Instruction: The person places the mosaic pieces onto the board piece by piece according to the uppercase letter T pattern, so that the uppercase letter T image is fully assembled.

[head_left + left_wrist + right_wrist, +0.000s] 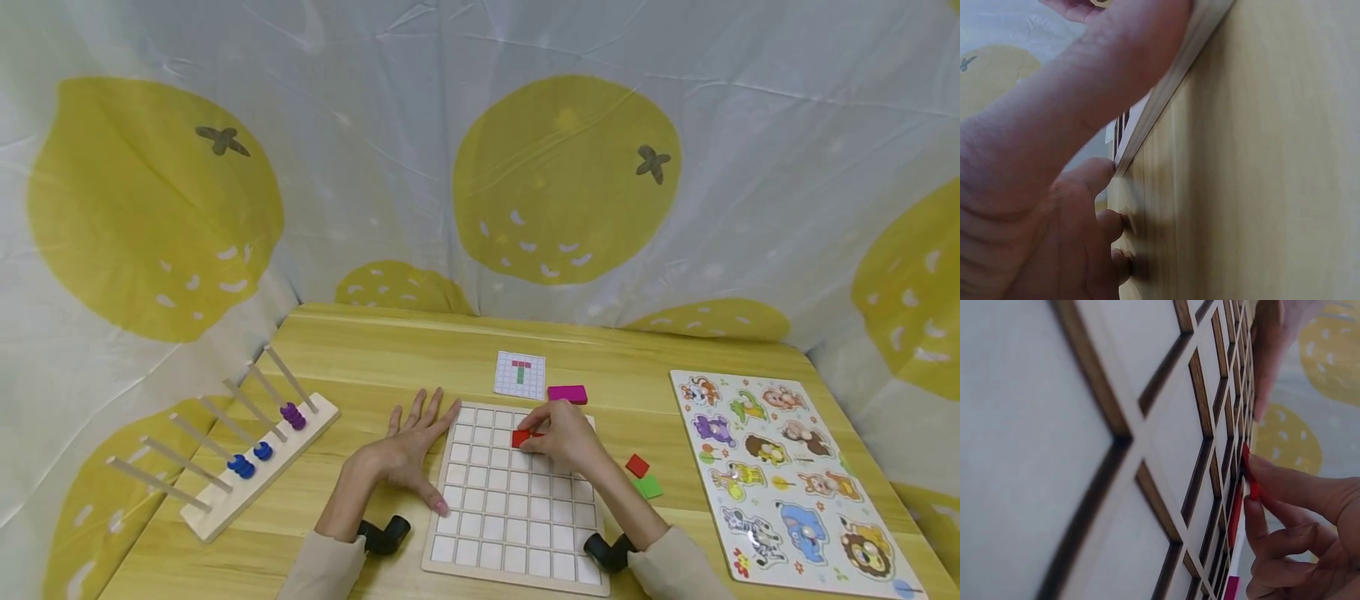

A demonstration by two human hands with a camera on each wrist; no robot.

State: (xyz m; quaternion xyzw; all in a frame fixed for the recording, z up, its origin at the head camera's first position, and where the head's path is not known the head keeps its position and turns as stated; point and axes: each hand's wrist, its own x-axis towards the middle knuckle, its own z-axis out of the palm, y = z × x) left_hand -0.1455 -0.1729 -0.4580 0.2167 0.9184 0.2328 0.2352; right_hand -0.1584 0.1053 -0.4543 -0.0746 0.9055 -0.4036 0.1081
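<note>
A square wooden grid board [472,527] lies on the table with pale, shallow cells. My left hand [405,452] rests at its left edge, fingers spread, thumb and index finger touching the frame. Over the upper part of the board, my right hand [566,437] pinches a red square tile [1251,476] between thumb and fingers; the tile is tilted in the right wrist view. Another red tile [1235,512] lies at the grid right beside it, partly hidden by the fingers in the head view. Behind the board is a pattern card [507,380] with a red and green T.
A magenta block [567,394] stands behind the board. Right of it lie a loose red tile [637,465] and a green tile [648,486]. An animal puzzle board [712,492] is at the far right, and a peg rack [217,518] with beads at the left.
</note>
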